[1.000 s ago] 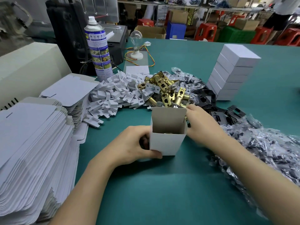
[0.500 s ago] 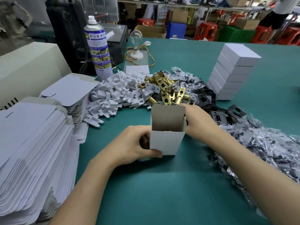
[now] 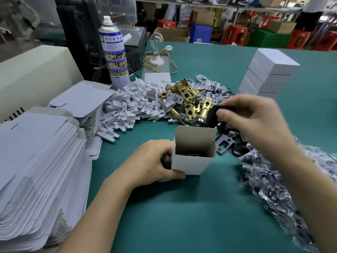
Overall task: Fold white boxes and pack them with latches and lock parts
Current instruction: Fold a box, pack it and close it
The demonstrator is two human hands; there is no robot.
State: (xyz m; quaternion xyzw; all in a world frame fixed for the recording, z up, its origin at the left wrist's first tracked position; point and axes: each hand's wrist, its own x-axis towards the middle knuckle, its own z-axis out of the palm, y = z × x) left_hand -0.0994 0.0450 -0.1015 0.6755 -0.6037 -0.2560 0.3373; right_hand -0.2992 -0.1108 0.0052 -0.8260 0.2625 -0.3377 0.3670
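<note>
At frame centre, the left hand (image 3: 155, 161) grips the light, crushable box (image 3: 193, 157) by its side while the right hand (image 3: 255, 115) pinches a stiff black plate (image 3: 213, 114) above it.

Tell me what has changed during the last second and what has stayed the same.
The right hand rose from beside the box and now pinches a blurred black part just above the box's rear flap. The left hand still grips the box, which stands upright in the same place. The latches and the stack of closed boxes have not moved.
</note>
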